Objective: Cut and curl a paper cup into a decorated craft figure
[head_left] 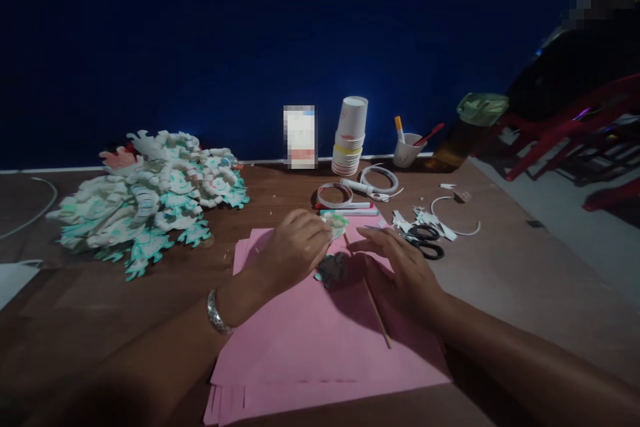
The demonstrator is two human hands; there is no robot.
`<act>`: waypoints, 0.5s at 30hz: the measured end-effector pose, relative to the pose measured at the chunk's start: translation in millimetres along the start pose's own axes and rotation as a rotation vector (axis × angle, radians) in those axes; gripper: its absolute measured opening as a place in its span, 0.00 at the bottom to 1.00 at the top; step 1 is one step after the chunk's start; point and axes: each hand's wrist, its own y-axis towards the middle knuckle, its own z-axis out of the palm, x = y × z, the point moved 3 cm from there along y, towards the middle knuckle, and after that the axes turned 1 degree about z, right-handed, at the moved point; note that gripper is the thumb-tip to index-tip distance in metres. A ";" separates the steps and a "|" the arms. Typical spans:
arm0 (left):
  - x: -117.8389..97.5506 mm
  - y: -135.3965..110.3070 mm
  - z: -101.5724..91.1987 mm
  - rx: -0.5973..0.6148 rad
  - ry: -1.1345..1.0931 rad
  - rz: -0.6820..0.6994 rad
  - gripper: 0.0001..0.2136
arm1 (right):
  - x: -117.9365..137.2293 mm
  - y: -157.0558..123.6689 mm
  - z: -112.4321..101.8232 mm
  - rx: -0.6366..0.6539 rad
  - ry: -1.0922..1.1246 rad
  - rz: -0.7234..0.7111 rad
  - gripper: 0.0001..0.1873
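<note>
My left hand [295, 250] is curled over a small white-and-green paper flower [336, 221], pinching it at its fingertips above a stack of pink paper sheets [310, 347]. My right hand [400, 267] lies on the pink sheets with its fingers stretched out flat toward the flower. A thin wooden stick [379, 320] runs from the flower under my right hand toward me. A dark crumpled piece [331, 269] lies on the pink paper between both hands.
A heap of white-and-teal paper flowers [150, 197] sits at the left. Black scissors [426, 241], paper scraps [430, 219], markers [350, 209], tape rings [334, 195], stacked paper cups [350, 137] and a cup with pens [406, 150] lie behind. Red chairs [575, 133] stand at right.
</note>
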 end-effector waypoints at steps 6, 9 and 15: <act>0.6 1.0 -6.1 -0.225 -0.384 -0.287 0.04 | 3.7 2.1 -6.5 -0.031 -0.173 -0.119 0.33; 4.1 0.7 -3.4 -0.223 -0.514 -0.412 0.04 | 4.4 0.1 -10.0 -0.004 -0.313 -0.235 0.35; -0.8 1.3 -10.6 -0.202 -0.506 -0.363 0.02 | 7.5 -1.0 -17.9 0.037 -0.460 -0.443 0.30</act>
